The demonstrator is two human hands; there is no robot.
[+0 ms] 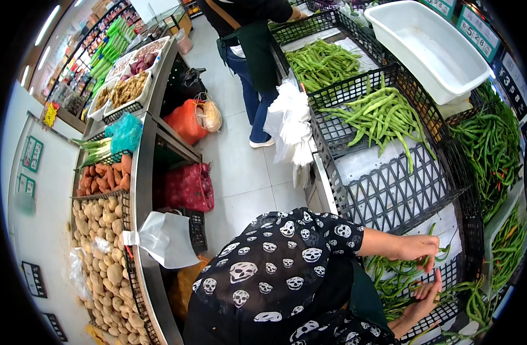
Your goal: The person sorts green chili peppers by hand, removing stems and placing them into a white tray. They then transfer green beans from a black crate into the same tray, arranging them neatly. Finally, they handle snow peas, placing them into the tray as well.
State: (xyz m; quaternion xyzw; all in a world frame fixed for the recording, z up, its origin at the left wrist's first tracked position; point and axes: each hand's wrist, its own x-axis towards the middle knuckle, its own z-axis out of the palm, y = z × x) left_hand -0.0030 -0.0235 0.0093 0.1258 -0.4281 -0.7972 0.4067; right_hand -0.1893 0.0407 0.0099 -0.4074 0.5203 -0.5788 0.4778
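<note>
My left hand [421, 251] is over the crate at the lower right, its fingertips pinched on a slim green chili pepper [444, 254]. Just below it, my right hand [425, 297] is turned partly palm up with its fingers extended; whether it grips a pepper is unclear. Thin green chili peppers [390, 276] lie on white lining beside both hands, in a black plastic mesh crate [451, 269]. My sleeves are black with white skulls, and a dark green apron [367, 293] hangs in front of me.
An upturned black crate [393, 185] lies beyond my left hand, then green beans [384, 114] and more beans [324, 64]. A white tub [427, 47] rests at upper right. A person in an apron [257, 56] stands in the aisle. Potatoes [102, 258] fill the stand behind me.
</note>
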